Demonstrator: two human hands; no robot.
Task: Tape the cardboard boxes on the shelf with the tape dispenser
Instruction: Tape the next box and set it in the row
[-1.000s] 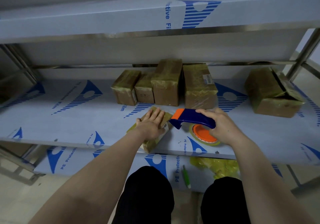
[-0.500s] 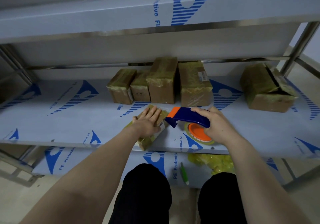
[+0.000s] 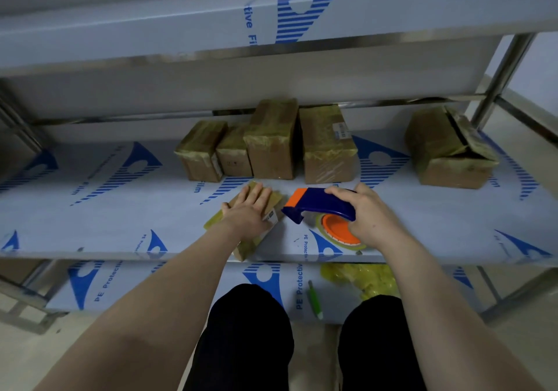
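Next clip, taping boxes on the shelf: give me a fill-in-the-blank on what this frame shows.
1. The right hand grips the tape dispenser by its ____ handle.
2. The left hand lies flat on the small box at the shelf's ____ edge.
3. The row of boxes at the back holds ____ boxes.
4. The box with the open flap stands to that row's ____.
Missing words: blue; front; four; right.
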